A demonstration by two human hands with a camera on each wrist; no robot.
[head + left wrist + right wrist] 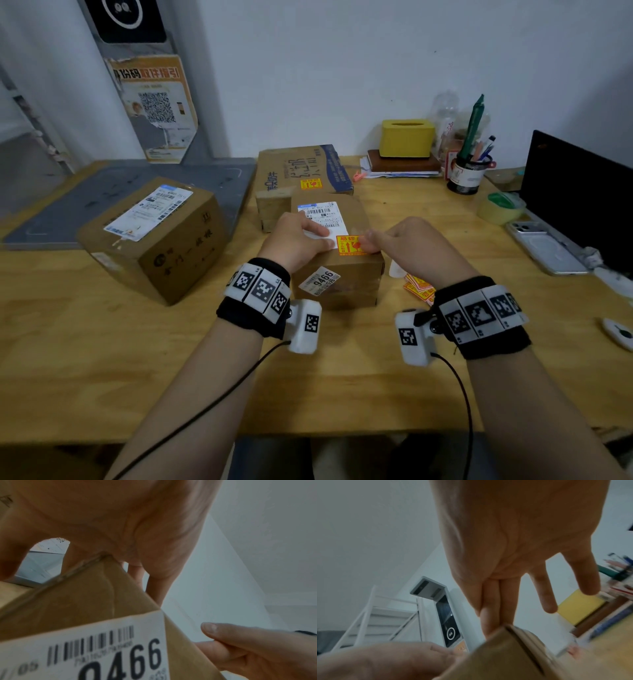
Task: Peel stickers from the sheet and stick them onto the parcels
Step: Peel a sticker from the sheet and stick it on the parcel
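A small brown parcel [342, 274] stands at the middle of the wooden table, with a white "9466" label [102, 649] on its near face. A yellow-and-red fragile sticker [348, 245] lies on its top near the front edge. My left hand [301, 236] rests flat on the parcel's top, fingers straight beside the sticker's left end. The straight fingers of my right hand [387, 238] press the sticker's right end, as the right wrist view shows with the fingertips [489, 622] on the box edge. The sticker sheets [419, 289] lie on the table under my right wrist.
A larger parcel [154, 236] sits at the left. Another parcel [301, 171] at the back bears a yellow sticker [311, 184]. To the right are a yellow tissue box [406, 137], a pen cup [467, 174], a tape roll [501, 207], a phone [544, 246] and a dark screen [579, 192].
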